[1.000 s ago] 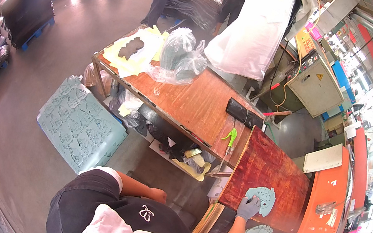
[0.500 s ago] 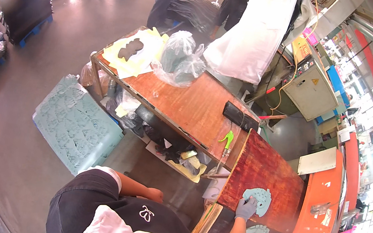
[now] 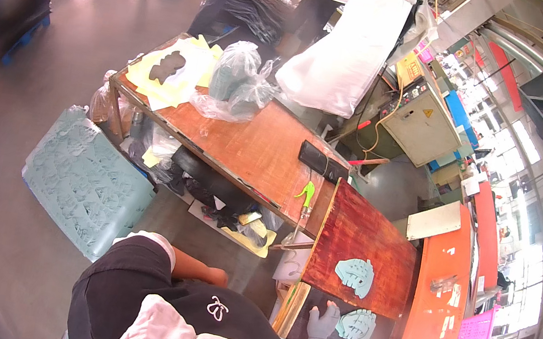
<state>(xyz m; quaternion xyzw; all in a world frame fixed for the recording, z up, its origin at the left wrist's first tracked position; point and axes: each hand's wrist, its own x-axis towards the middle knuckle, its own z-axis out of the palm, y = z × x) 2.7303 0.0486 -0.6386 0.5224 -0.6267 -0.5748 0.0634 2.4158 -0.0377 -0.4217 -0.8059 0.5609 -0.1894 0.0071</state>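
Observation:
My right hand (image 3: 322,322), in a grey glove, holds nothing, its fingers apart. It hovers over the dark surface at the near end of the red-stained board (image 3: 369,244), just left of a pale blue-green cut foam piece (image 3: 355,327). A second pale blue-green foam piece (image 3: 354,277), with slits across it, lies on the red board, a little farther off. My left hand (image 3: 219,277) is bare and low by my body, away from the board; its fingers cannot be made out.
Left of the board is a wooden table (image 3: 258,143) with an air blow gun (image 3: 308,194), a black case (image 3: 323,162), plastic bags (image 3: 236,76) and yellow sheets (image 3: 156,93). A blue-green foam block (image 3: 84,177) stands left. An orange bench edge (image 3: 437,285) runs right. People stand beyond.
My right hand has let go of the foam piece on the red board and drawn back toward me, beside the nearer piece. The whole view has shifted somewhat.

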